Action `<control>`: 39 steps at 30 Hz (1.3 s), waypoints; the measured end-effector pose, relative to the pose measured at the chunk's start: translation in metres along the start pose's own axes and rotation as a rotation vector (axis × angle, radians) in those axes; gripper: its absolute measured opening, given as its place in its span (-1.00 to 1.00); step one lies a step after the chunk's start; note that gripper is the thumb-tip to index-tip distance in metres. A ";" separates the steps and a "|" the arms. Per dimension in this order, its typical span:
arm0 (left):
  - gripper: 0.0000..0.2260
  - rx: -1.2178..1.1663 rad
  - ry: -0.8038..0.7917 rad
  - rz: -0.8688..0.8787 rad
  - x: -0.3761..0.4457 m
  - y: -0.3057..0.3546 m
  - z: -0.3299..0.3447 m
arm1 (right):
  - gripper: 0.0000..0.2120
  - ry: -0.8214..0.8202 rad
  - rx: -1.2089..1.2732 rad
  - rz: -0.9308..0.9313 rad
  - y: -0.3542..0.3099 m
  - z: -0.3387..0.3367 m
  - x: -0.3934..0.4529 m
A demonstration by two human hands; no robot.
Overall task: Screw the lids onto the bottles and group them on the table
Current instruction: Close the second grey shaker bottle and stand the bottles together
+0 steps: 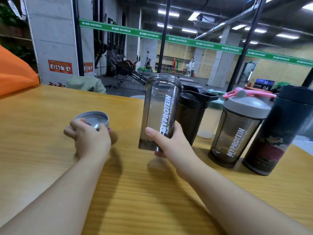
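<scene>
- room: gym hall with concrete pillars, ceiling strip lights, exercise machines and two people far back; a green banner [177, 39] across the glass reads "maximum" repeatedly.
- tabletop [152, 192]: yellow wood grain, carrying all the bottles; an orange bag [15, 72] sits at its far left edge.
- dark blue bottle [279, 131]: far right, upright, red and tan pattern low on its wall, no legible text.
- open smoky bottle [160, 112]: lidless, slightly tilted, printed "myprotein fuel your ambition"; the right hand [167, 141] grips its lower part, base just above the surface.
- lidded smoky bottle [237, 133]: same print, grey lid with pink loop, just beside the blue one.
- black bottle [193, 112]: lidded, behind the open one; a pale bottle with green lid stands behind it.
- grey lid [94, 118]: upside down on the wood, threads showing; the left hand [89, 136] holds its near rim with curled fingers.
</scene>
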State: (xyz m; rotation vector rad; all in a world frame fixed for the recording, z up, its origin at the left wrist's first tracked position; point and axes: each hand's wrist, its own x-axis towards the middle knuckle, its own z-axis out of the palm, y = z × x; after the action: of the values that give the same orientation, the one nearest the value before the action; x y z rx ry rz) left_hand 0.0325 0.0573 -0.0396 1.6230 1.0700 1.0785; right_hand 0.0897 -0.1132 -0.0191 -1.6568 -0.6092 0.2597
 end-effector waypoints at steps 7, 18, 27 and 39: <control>-0.80 0.125 -0.027 0.135 0.001 -0.003 0.000 | -0.32 -0.007 -0.023 -0.013 0.010 -0.007 -0.009; -0.85 0.035 -0.091 0.087 0.005 -0.010 0.001 | -0.39 -0.060 -0.099 -0.029 0.011 -0.025 -0.023; -0.86 -0.041 -0.231 0.325 -0.013 0.007 0.001 | -0.35 -0.020 -0.218 0.005 0.011 -0.043 -0.030; -0.70 -0.003 -0.464 0.266 -0.049 0.033 0.006 | -0.39 -0.011 -0.180 -0.014 0.021 -0.080 -0.040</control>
State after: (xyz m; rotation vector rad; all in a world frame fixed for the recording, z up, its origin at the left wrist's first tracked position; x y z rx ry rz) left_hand 0.0324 0.0019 -0.0184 1.9276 0.5581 0.8046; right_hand 0.1010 -0.2032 -0.0316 -1.8243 -0.6689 0.2087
